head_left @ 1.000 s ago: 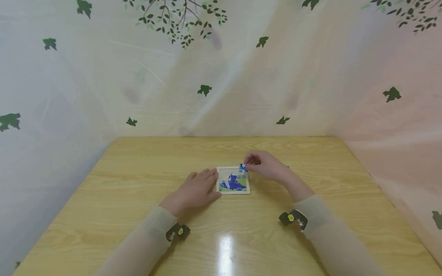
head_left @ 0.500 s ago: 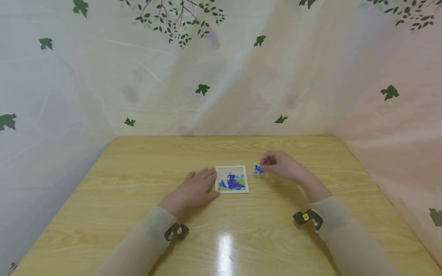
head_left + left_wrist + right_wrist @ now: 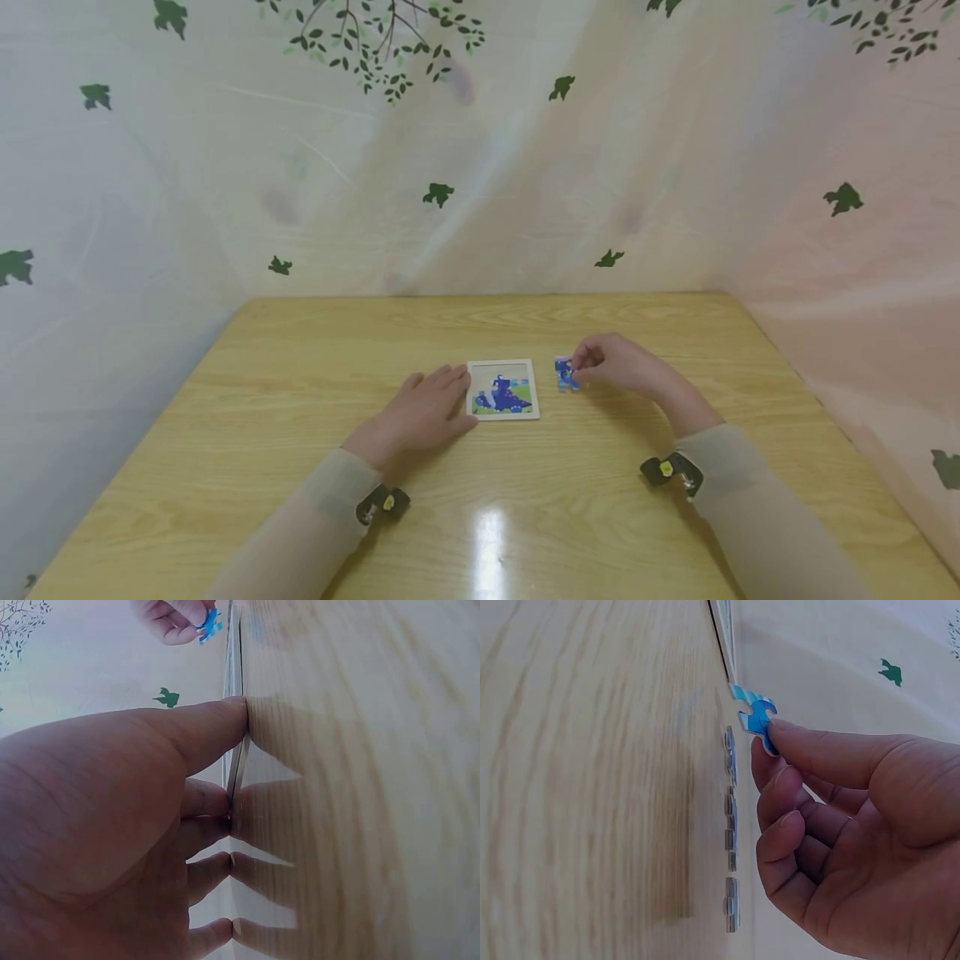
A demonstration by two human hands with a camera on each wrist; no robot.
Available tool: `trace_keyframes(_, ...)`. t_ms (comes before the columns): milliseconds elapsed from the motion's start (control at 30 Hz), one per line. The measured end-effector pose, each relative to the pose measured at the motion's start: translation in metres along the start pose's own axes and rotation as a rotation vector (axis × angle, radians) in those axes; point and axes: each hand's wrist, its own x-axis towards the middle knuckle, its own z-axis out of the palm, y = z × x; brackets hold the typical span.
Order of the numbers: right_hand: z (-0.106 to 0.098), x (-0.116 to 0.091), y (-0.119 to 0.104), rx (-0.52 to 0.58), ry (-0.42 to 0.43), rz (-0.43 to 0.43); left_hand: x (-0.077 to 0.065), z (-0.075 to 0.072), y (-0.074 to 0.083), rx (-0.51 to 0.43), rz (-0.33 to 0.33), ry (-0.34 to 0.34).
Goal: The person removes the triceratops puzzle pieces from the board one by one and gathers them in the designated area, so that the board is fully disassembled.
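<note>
In the head view a white-framed jigsaw puzzle (image 3: 536, 392) lies on the table, showing a purple-blue dinosaur on green in its lower part and a bare pale upper part. My left hand (image 3: 422, 414) rests at its left side, fingers extended against the edge and thumb near the bottom corner. To the right of the frame, my right hand (image 3: 617, 363) pinches a blue puzzle piece (image 3: 757, 716) between thumb and index finger, the other fingers curled in. The right wrist view has this piece tilted, above the table surface.
Several more puzzle pieces (image 3: 731, 825) lie flat in a row under the right hand, hidden behind it in the head view. The wooden table (image 3: 480, 475) ends at a pale curtain (image 3: 345, 208) with green leaf shapes. Each sleeve carries a black wrist camera (image 3: 671, 472).
My right hand has moved right, away from over the frame's upper right corner, carrying the puzzle piece, then slightly lower. My left hand has stayed at the frame's left side.
</note>
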Motion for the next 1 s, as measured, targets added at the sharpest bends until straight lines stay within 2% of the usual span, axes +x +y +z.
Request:
trace_keyframes(333,0.005,0.003,0.003,-0.05,-0.027,-0.032,-0.001,0.0,0.001,-0.005,-0.013,-0.004)
trace_keyframes(667,0.01,0.001,0.001,-0.1,-0.005,-0.04,0.001,0.001,0.0,0.002,-0.015,0.0)
trace_keyframes(1000,0.015,0.004,0.0,-0.175,0.007,0.014,0.002,0.003,-0.002,0.008,-0.008,-0.003)
